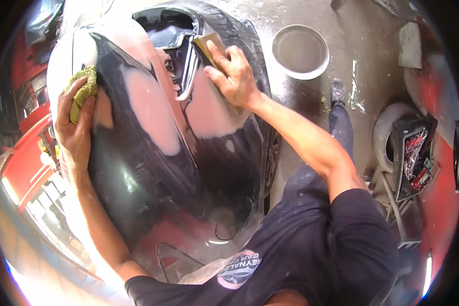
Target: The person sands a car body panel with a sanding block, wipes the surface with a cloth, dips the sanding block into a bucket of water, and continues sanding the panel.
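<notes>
A black car body panel (143, 168) with pink and pale patches fills the middle, with an empty lamp recess (174, 64) toward the top. My left hand (71, 127) grips a yellow-green sponge (85, 77) against the panel's left side. My right hand (234, 76) holds a flat olive-tan block (206, 43) on the panel just right of the recess, over a pink patch (211, 122), its thumb bent across the block.
A round grey basin (301, 51) sits on the wet floor beside my shoe (337, 92). At right are a tyre (385, 143), a black tray of tools (413, 160) and a metal stand (398, 209). Red panels (20, 168) line the left.
</notes>
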`<state>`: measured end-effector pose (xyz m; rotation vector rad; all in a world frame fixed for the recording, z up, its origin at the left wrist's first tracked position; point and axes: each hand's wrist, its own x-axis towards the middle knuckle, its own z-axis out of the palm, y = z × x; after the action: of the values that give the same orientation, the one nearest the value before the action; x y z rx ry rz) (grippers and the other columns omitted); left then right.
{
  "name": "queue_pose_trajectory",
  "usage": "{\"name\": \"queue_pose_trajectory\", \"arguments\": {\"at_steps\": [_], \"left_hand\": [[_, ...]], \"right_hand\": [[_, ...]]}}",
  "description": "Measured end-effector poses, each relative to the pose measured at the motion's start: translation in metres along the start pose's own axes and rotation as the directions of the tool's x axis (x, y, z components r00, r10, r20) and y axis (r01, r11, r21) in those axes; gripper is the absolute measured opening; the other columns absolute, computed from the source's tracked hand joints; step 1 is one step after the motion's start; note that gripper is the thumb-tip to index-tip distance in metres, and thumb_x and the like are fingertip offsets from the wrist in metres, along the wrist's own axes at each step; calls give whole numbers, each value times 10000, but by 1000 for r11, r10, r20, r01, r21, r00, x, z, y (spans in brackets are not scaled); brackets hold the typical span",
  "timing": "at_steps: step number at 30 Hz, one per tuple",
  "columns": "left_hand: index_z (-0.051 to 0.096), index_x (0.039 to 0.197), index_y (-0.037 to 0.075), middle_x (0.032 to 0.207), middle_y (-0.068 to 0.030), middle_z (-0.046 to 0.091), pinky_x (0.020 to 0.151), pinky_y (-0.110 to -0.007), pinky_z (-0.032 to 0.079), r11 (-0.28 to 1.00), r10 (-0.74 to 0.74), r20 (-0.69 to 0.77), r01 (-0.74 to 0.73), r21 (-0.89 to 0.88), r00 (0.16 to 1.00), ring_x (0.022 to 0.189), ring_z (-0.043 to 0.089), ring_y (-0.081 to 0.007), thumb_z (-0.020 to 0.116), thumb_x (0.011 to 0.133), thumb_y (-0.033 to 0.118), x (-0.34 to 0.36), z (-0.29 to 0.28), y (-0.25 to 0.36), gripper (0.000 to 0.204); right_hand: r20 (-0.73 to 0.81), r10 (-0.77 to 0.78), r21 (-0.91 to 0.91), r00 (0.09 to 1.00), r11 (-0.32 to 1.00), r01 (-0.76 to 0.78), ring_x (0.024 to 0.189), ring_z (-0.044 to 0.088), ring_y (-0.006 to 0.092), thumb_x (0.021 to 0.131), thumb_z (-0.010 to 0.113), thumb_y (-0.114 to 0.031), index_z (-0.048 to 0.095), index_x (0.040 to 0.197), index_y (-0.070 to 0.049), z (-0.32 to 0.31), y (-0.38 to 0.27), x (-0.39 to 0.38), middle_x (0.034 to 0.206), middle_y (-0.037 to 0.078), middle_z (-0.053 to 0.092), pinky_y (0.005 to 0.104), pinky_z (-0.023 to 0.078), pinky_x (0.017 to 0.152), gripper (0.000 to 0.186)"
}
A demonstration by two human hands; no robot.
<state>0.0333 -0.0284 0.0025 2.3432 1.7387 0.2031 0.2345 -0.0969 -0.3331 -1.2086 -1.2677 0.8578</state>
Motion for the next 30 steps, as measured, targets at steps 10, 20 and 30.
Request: {"name": "queue_pose_trajectory", "arguments": {"at_steps": [10, 20, 30], "left_hand": [[662, 1415, 63, 1367, -73, 670, 1100, -308, 461, 997, 27, 39, -30, 78, 999, 1258, 606, -154, 684, 1053, 101, -3, -5, -5, 364], [657, 1425, 72, 1348, -57, 665, 1052, -272, 486, 1000, 8, 43, -9, 28, 999, 1229, 609, -137, 673, 1064, 100, -1, 0, -10, 363], [667, 1419, 79, 1320, -46, 678, 984, -244, 506, 992, 20, 15, -22, 123, 1000, 1188, 626, -117, 681, 1055, 99, -4, -5, -8, 365]], "right_hand": [[-59, -65, 24, 996, 998, 66, 1022, 600, 443, 998, 641, -439, 641, 1478, -124, 1, -11, -5, 1066, 292, 590, 518, 517, 933, 574], [-19, -25, -5, 1000, 1000, 25, 992, 580, 417, 991, 639, -460, 630, 1497, -144, 3, -1, 4, 1050, 274, 570, 520, 485, 913, 597], [15, 31, 18, 999, 999, -31, 1072, 582, 431, 984, 656, -461, 597, 1528, -138, 5, -4, 13, 1096, 276, 584, 537, 490, 950, 635]]}}
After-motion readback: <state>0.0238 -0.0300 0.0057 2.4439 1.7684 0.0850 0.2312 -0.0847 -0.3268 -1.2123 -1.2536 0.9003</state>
